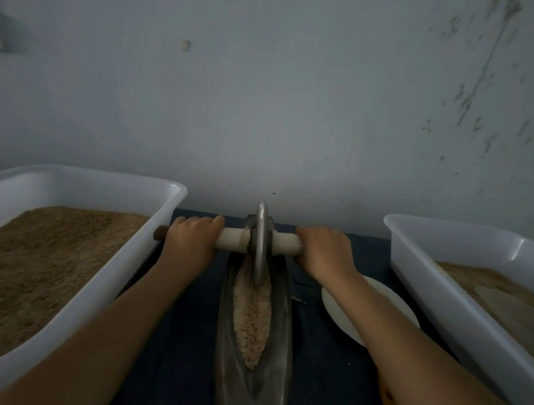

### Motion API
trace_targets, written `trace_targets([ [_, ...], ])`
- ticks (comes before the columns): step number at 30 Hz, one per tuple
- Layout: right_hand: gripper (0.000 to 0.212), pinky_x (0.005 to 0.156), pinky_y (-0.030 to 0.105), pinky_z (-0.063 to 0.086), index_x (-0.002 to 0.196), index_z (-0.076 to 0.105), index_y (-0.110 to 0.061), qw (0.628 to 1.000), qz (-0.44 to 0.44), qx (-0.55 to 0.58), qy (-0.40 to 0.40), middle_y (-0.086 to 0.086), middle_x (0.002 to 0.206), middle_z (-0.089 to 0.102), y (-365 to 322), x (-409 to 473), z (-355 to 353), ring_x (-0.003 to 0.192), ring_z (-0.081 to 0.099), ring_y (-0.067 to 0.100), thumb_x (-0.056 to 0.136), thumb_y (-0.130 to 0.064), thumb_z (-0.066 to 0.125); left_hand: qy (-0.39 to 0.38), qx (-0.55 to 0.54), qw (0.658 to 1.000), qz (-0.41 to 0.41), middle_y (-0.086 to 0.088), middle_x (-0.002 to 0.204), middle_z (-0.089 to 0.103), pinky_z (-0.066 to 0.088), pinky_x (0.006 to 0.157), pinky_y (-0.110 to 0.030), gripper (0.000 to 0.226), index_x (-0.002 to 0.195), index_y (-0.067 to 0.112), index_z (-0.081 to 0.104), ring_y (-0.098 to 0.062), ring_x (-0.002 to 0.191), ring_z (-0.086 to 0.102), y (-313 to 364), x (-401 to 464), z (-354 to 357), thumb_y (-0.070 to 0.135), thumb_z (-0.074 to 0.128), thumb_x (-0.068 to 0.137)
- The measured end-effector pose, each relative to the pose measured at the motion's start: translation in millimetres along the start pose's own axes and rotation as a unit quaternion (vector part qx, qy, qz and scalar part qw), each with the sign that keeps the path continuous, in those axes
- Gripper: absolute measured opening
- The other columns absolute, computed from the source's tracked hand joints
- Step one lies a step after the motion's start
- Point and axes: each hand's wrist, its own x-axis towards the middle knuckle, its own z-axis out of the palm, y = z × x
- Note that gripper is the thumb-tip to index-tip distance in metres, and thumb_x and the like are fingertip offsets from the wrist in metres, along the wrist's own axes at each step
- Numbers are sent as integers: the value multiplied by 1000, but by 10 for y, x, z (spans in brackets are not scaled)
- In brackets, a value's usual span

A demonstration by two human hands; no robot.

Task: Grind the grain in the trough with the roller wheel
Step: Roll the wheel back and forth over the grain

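1. Both our hands are wrapped around the axle: the left hand grips its left end, the right hand its right end, fingers curled over the top.
2. Between our hands the wheel stands upright on its edge, down in the far end of the trough.
3. Grain lies in a long, narrow heap along the trough's middle, starting at the wheel and running back toward us, so nearly all of it sits on the near side of our grip.
4. We judge the wheel is at the far limit of its stroke; pushing farther could ride it up and out over the tip.
5. Uneven pressure from one hand could tilt the wheel, scrape the wall and throw grain onto the cloth.
6. Heaped grain may spill over the rim if we roll back fast.
7. A left tub and a right tub flank us closely; a wide elbow could knock either. A plate lies under our right forearm.
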Motion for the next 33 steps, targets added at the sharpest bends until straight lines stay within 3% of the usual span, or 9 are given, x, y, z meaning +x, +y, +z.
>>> trace_targets([
  [4, 11, 61, 29, 28, 91, 57, -21, 1000, -13, -9, 13, 2, 92, 65, -30, -78, -13, 87, 60, 24, 84, -28, 55, -8, 6, 1000, 1, 4, 107, 61, 39, 85, -27, 23, 106, 23, 47, -15, 98, 57, 26, -91, -42, 32, 57, 87],
  [9, 18, 63, 27, 23, 98, 53, -26, 998, -43, -3, -38, -4, 96, 63, -71, -488, -244, 89, 58, 19, 85, -37, 55, -35, -13, 999, 31, 9, 114, 57, 36, 92, -25, 33, 114, 27, 45, -10, 106, 54, 100, -529, -290, 35, 59, 86],
  [13, 17, 65, 26, 28, 100, 50, -27, 994, -50, 30, -96, -8, 96, 60, -104, -805, -453, 88, 57, 14, 86, -37, 54, -51, -32, 997, 57, 14, 110, 55, 34, 89, -22, 32, 113, 32, 46, -6, 104, 53, 134, -791, -526, 35, 60, 85],
  [16, 19, 74, 27, 42, 103, 52, -26, 989, -46, 48, -128, -6, 96, 59, -112, -884, -516, 88, 57, 13, 86, -34, 54, -64, -37, 995, 65, 17, 111, 53, 33, 90, -21, 35, 115, 35, 44, -5, 106, 52, 142, -861, -625, 37, 60, 84],
  [22, 15, 55, 27, 23, 96, 54, -28, 995, -39, 3, -97, -5, 92, 62, -102, -623, -395, 85, 59, 18, 85, -38, 55, -55, -10, 997, 52, 13, 110, 55, 35, 87, -22, 29, 109, 31, 43, -7, 102, 53, 127, -603, -417, 35, 59, 85],
  [29, 13, 58, 26, 30, 95, 59, -23, 999, -15, -20, -42, 1, 97, 65, -2, -49, -50, 88, 61, 21, 82, -25, 56, -24, 31, 999, 4, 4, 108, 60, 38, 84, -29, 22, 105, 23, 46, -17, 100, 56, 79, -52, -57, 30, 56, 86],
  [33, 14, 57, 25, 30, 96, 60, -23, 999, -4, -3, -54, 2, 98, 65, 27, 27, -26, 87, 60, 21, 83, -26, 57, -8, 45, 999, 3, 3, 104, 61, 38, 83, -29, 20, 103, 22, 48, -17, 96, 57, 110, 11, -66, 29, 57, 87],
])
